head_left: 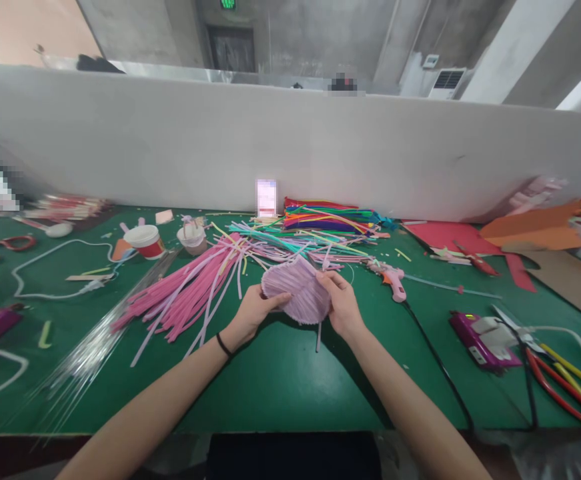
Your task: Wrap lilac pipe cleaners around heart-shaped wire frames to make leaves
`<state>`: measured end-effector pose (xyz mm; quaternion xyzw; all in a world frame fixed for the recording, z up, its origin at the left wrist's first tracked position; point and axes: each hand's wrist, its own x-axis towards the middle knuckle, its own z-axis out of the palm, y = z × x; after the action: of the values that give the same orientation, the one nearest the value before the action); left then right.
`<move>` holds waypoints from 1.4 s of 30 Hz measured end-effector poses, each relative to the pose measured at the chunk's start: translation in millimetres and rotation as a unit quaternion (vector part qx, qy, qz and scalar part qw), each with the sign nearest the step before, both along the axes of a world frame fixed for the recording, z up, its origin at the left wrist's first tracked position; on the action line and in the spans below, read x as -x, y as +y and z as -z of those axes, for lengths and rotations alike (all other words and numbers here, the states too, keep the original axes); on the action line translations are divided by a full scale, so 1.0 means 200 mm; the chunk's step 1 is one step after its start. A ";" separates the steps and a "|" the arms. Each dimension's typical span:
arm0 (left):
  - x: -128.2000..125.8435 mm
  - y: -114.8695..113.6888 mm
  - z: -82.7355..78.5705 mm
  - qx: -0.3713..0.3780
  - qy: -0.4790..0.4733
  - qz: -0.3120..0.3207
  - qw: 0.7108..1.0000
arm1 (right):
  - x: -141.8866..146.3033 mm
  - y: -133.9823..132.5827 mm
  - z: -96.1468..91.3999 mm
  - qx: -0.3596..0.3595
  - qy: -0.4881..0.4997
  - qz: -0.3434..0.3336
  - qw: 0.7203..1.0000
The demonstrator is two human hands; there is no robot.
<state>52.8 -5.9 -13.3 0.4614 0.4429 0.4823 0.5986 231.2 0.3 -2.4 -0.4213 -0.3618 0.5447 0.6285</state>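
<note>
Both of my hands hold a lilac woven pipe-cleaner piece, rounded like a small fan, just above the green table. My left hand grips its lower left edge with the fingers curled under it. My right hand pinches its right edge, thumb on top. A loose lilac stem hangs down from the piece between my wrists. A black band circles my left wrist.
Pink pipe cleaners lie fanned out to the left, with a multicoloured pile behind. A pink glue gun lies to the right; further right are a magenta device and red-handled scissors. Two cups stand at the back left.
</note>
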 end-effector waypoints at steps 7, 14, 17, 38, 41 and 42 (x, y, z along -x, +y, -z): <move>0.04 0.06 0.02 -0.045 -0.067 -0.053 0.995 | -0.01 -0.03 -0.02 -0.073 -0.085 -0.089 0.990; 0.09 0.12 -0.04 0.049 -0.233 0.001 0.971 | 0.01 -0.06 0.02 -0.373 -0.432 -0.118 0.813; 0.13 0.13 -0.10 0.062 -0.278 0.062 0.957 | 0.01 -0.07 0.05 -0.405 -0.543 -0.127 0.724; 0.08 0.07 -0.07 0.129 -0.257 0.099 0.953 | 0.03 -0.11 0.04 -0.348 -0.585 -0.015 0.732; 0.08 0.06 -0.07 0.129 -0.254 0.102 0.953 | 0.04 -0.12 0.03 -0.344 -0.597 -0.027 0.724; 0.08 0.06 -0.07 0.130 -0.255 0.103 0.953 | 0.04 -0.12 0.03 -0.345 -0.598 -0.024 0.723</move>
<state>37.5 6.8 0.2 0.2850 0.2844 0.4579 0.7926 223.1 -24.0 -8.4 -0.4049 -0.8354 0.0317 0.3702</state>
